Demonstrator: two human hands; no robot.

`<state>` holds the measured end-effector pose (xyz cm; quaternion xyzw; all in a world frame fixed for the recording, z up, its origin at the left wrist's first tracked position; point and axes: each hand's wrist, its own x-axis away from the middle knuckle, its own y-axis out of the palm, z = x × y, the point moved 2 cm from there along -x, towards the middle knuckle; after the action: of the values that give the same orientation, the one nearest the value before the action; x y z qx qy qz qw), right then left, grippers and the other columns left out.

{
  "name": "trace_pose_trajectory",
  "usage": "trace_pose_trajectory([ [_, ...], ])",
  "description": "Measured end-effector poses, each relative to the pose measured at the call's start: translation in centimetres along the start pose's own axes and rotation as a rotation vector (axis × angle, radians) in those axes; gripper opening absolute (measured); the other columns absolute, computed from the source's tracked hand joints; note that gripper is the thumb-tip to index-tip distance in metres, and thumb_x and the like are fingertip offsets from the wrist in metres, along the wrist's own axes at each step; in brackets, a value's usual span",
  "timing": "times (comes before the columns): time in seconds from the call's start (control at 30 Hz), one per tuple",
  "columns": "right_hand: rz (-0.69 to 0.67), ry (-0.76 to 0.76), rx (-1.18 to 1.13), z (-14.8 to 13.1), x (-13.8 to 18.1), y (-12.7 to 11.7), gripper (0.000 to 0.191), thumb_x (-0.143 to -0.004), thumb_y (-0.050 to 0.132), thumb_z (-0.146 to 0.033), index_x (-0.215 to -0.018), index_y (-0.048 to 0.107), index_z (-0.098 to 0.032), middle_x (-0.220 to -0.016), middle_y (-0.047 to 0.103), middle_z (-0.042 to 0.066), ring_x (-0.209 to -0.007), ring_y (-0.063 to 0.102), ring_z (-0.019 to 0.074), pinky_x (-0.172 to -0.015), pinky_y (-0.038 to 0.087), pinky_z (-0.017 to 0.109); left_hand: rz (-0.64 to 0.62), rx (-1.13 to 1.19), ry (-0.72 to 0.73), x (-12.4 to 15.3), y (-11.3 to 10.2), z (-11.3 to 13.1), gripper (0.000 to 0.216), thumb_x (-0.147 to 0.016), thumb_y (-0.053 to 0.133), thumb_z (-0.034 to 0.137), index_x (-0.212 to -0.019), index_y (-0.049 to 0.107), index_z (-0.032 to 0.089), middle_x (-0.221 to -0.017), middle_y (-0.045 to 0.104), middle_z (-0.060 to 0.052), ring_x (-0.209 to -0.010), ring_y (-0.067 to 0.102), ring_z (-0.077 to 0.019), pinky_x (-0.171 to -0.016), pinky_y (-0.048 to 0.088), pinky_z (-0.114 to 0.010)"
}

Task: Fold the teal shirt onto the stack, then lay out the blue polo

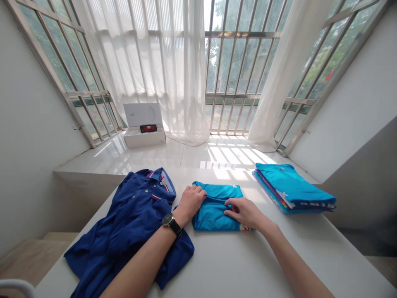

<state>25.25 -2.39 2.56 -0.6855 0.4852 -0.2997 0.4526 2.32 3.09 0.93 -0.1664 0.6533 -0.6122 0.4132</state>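
Note:
A folded turquoise shirt (217, 207) lies in the middle of the white table (248, 260). My left hand (190, 201), with a black watch on the wrist, rests curled on the shirt's left edge. My right hand (245, 212) lies on its right part, fingers pressed together against the cloth. A dark blue polo shirt (130, 223) lies unfolded and rumpled to the left, under my left forearm. A stack of folded shirts (291, 189), turquoise on top, sits at the right.
Beyond the table, a glossy white sill (173, 155) holds an open white box (144, 126) with a dark device inside. Sheer curtains (161, 62) hang before barred windows. White walls close in on both sides.

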Motion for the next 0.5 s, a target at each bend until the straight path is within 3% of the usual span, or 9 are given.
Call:
trace_pose_trajectory([
  [0.2,-0.004,0.029,-0.023,0.18,-0.09,0.14,0.024,-0.089,0.061,-0.047,-0.097,0.07,-0.026,-0.073,0.066,0.0,-0.066,0.058,0.0169,-0.06,0.04,0.028,0.097,0.127,0.031,0.63,-0.96,0.09,0.011,-0.096,0.058,0.026,-0.098,0.068,0.022,-0.096,0.067,-0.004,-0.093,0.058,-0.0213,-0.086,0.045,-0.037],
  [0.4,0.023,-0.013,-0.046,0.43,0.04,0.1,0.026,-0.091,0.058,-0.049,-0.093,0.07,-0.026,-0.074,0.067,-0.001,-0.067,0.059,0.0168,-0.061,0.042,0.028,-0.041,0.255,0.037,1.0,-0.28,-0.52,0.013,-0.095,0.061,0.029,-0.095,0.072,0.023,-0.095,0.068,-0.003,-0.092,0.061,-0.0202,-0.084,0.047,-0.033],
  [0.5,0.105,-0.015,-0.027,0.57,-0.03,-0.12,0.028,-0.096,0.051,-0.044,-0.087,0.069,-0.024,-0.077,0.069,0.0,-0.069,0.061,0.0171,-0.063,0.043,0.028,-0.06,0.31,0.023,1.01,-0.33,-0.69,0.018,-0.096,0.058,0.032,-0.095,0.073,0.023,-0.095,0.068,-0.003,-0.092,0.06,-0.0195,-0.085,0.047,-0.031],
])
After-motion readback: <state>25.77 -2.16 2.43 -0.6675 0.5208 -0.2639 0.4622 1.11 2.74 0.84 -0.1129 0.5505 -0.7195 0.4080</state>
